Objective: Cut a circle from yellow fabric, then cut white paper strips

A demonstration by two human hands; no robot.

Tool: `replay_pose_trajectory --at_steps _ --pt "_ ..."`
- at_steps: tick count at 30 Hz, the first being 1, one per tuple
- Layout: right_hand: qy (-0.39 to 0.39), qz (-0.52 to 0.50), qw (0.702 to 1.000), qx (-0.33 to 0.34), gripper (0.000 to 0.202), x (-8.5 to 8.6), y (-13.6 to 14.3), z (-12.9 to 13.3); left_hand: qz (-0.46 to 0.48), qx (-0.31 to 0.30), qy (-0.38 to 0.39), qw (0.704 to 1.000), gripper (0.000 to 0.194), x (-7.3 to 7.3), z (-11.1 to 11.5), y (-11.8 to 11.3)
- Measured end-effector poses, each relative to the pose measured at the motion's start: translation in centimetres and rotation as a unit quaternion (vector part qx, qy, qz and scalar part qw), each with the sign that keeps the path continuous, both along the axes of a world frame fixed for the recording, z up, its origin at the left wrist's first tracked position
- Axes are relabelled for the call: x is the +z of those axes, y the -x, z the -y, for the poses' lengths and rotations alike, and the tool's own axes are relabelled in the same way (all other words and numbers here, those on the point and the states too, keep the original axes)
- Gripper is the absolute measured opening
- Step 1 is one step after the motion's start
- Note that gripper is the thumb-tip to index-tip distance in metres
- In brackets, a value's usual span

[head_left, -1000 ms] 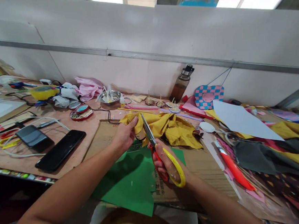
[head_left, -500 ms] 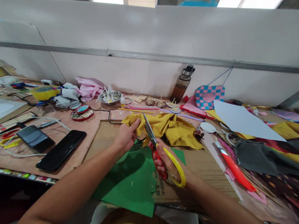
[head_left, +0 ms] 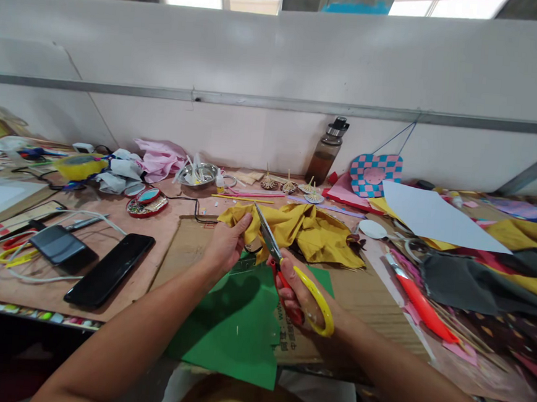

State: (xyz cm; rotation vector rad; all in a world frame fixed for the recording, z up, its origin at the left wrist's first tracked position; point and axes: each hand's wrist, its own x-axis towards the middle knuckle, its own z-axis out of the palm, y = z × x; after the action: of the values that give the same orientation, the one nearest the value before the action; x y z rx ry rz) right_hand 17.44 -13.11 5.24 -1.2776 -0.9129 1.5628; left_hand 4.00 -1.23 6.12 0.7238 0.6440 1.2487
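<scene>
A crumpled yellow cloth (head_left: 326, 233) spreads over the cardboard sheet (head_left: 357, 307) in front of me. My left hand (head_left: 225, 244) pinches its left end between thumb and fingers. In my right hand (head_left: 296, 287) is a pair of scissors (head_left: 270, 235) with one yellow and one red handle; my fingers are around the handles. The blades point up and to the left, against the cloth close to my left thumb, and look nearly closed. Beneath both hands lies a green sheet (head_left: 235, 322), which hangs over the table's front edge.
Left of the cardboard lie a black phone (head_left: 109, 269), a second dark device (head_left: 64, 250) and a white cable. A bottle (head_left: 325, 153) stands by the wall, near several small fan-shaped pieces (head_left: 288, 183). To the right are white paper (head_left: 439, 214), a red-handled tool (head_left: 423, 300) and dark cloth (head_left: 476, 282).
Almost nothing differs. Both hands, the scissors and the yellow cloth keep their places; the view has shifted very slightly.
</scene>
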Motion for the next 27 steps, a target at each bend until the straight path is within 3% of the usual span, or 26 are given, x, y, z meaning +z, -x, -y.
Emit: replay_pose_trajectory --at_steps 7,27 --pt "-0.024 -0.017 1.000 0.004 0.058 -0.6 -0.1 -0.1 -0.009 0.003 0.016 1.000 0.023 0.3 0.3 0.1" --pt "-0.021 -0.002 1.000 0.002 0.057 -0.1 -0.1 0.2 -0.019 0.000 0.031 0.999 0.019 1.1 0.4 0.1"
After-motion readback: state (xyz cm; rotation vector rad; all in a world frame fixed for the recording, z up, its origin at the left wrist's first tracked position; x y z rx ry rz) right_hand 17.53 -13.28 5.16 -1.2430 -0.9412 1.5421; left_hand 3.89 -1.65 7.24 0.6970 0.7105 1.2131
